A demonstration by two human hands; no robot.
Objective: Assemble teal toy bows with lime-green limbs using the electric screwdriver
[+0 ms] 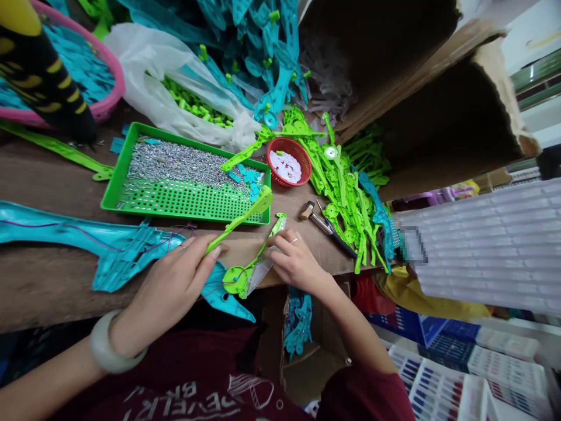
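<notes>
My left hand (177, 272) is closed on a long lime-green plastic part (240, 217), whose rounded end rises over the edge of the green tray. My right hand (294, 260) pinches a second green plastic piece (236, 279) with a round disc at its lower end. Along that piece runs a clear plastic strip (259, 273); my fingers hide part of both. Beneath my hands lies a long blue plastic shell (118, 257), hollow side up, with thin red and purple wires along it.
The perforated green tray (188, 202) holds small screws and blue bits. Beside it stand a red basket (289, 143) of white pieces, a hammer (326, 225) and a heap of green parts (346, 199). Behind are a white bag (158, 52), a pink basin (116, 73) and a cardboard box (421, 82).
</notes>
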